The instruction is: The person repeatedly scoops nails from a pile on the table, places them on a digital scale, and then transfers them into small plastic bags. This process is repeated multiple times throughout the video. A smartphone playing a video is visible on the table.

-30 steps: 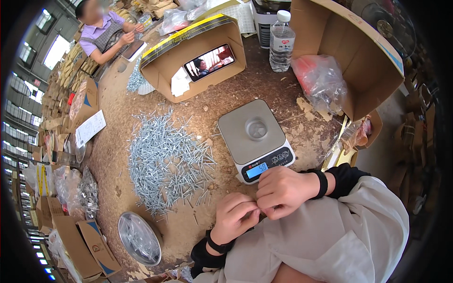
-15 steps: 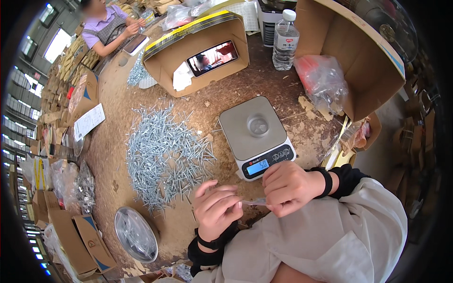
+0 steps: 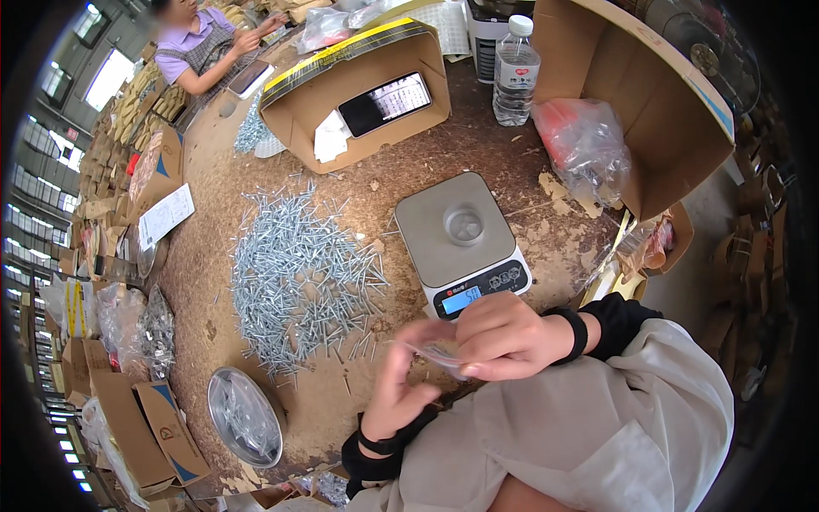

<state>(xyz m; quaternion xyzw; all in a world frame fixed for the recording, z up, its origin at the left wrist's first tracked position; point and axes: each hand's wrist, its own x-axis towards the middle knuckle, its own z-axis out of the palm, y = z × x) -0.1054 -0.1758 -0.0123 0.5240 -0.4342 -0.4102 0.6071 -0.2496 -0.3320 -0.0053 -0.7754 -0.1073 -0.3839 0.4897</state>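
My right hand (image 3: pixel 505 338) is closed, pinching a small clear plastic bag (image 3: pixel 445 353) between thumb and fingers just in front of the scale. Beside the bag's left end is my left hand (image 3: pixel 397 375), its thumb and fingers apart and smeared by motion; whether its fingertips touch the bag is unclear. The digital scale (image 3: pixel 439 247) has a grey plate and a lit blue display, partly covered by my right hand. On its plate stands a small clear round cup (image 3: pixel 464 225). A loose heap of silver screws (image 3: pixel 294 282) lies left of the scale.
An oval metal bowl (image 3: pixel 213 418) holds clear bags at the front left. Beyond the screws, an open carton (image 3: pixel 358 149) houses a propped phone (image 3: pixel 386 104). A water bottle (image 3: pixel 515 72) and a larger carton (image 3: pixel 648 102) stand at back right. A co-worker (image 3: pixel 205 51) sits across the table.
My right hand has shifted slightly left with the bag. My left thumb and fingers have spread apart beside it, and more of the bag shows. The co-worker's hand has moved right; the phone's picture differs.
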